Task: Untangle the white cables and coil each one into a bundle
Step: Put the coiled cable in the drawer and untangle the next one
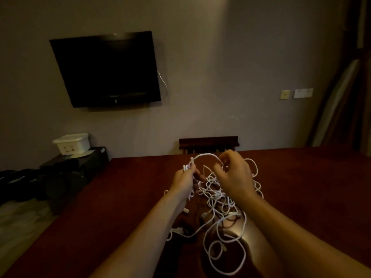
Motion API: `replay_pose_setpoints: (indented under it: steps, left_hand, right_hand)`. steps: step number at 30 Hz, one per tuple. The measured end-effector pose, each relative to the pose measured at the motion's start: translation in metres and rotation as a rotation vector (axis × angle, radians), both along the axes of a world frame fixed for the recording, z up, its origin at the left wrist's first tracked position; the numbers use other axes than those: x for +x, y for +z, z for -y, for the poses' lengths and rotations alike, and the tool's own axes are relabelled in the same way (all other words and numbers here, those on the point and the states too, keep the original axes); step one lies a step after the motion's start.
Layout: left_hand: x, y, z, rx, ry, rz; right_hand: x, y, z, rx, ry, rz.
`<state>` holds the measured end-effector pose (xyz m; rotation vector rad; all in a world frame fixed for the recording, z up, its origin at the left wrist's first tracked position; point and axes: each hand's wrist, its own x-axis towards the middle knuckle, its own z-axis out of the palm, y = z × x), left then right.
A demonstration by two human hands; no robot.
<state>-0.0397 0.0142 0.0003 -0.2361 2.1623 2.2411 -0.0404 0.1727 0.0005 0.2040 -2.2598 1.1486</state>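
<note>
Forearms: two bare forearms enter from the bottom edge, nearest the camera, and reach forward over the dark red bed (301, 177).
Left fingers: curled around a small bunch of white cable loops, pinched at the top of the fist.
Left hand (183, 180): raised above the bed, back of the hand toward the camera.
Right fingers: curled, thumb and fingertips pinching the other end of a short white arc of cable.
Right hand (233, 175): raised level with the left, just beside it, back of the hand toward the camera.
Arc: a single strand bows upward between the two hands, one end in each.
Cables (218, 199): a loose white tangle lies on the bed under and between the hands, with wide loops trailing back toward the camera between the forearms; what look like small plug ends show among the strands, though the light is too dim to be sure.
Bed: covered in dark red cloth, filling the lower half of the view.
Rack (208, 144): dark wooden piece standing just beyond the far edge of the bed.
TV (106, 70): black, mounted on the wall, upper left, with a thin white wire hanging at its right side.
Bin (72, 143): white plastic tub on a dark box at the left, against the wall.
Plates (297, 94): two wall plates at the right.
</note>
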Motion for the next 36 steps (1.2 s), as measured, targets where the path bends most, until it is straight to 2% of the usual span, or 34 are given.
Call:
replay_pose_setpoints:
  steps: [3, 5, 7, 11, 14, 17, 19, 22, 25, 28, 31, 36]
  left_hand:
    - [0.003, -0.007, -0.006, 0.213, -0.030, 0.047]
    - [0.002, -0.016, -0.008, 0.231, -0.023, 0.035]
    - [0.001, -0.023, -0.008, 0.271, -0.022, 0.016]
    - [-0.003, -0.033, -0.010, 0.433, -0.042, 0.008]
    - [-0.004, -0.043, -0.014, 0.483, -0.066, 0.007]
    - [-0.006, -0.050, -0.015, 0.500, -0.030, -0.004]
    - [-0.008, -0.049, -0.013, 0.470, -0.034, -0.028]
    - [-0.011, -0.047, -0.012, 0.435, -0.064, -0.042]
    - [-0.015, -0.045, -0.012, 0.418, -0.099, -0.063]
    - [-0.017, -0.042, -0.009, 0.386, -0.103, -0.102]
    - [-0.014, -0.040, -0.008, 0.336, -0.167, -0.134]
    - [-0.012, -0.040, -0.007, 0.432, -0.212, -0.099]
  right_hand:
    - [0.000, -0.016, 0.007, -0.092, 0.045, -0.107]
    - [0.001, -0.022, 0.009, -0.185, 0.006, -0.135]
    - [0.000, -0.029, 0.009, -0.178, -0.017, -0.157]
    - [-0.003, -0.040, 0.016, -0.169, 0.248, 0.070]
    - [-0.005, -0.049, 0.022, -0.172, 0.374, 0.158]
    - [-0.008, -0.059, 0.024, -0.169, 0.381, 0.192]
    - [-0.007, -0.061, 0.024, -0.249, 0.439, 0.261]
    - [0.003, -0.052, 0.026, -0.485, 0.518, 0.536]
    - [0.004, -0.047, 0.025, -0.567, 0.574, 0.742]
    - [0.003, -0.047, 0.031, -0.634, 0.587, 0.732]
    - [0.005, -0.049, 0.041, -0.669, 0.564, 0.625]
    - [-0.002, -0.037, 0.042, -0.748, 0.560, 0.617]
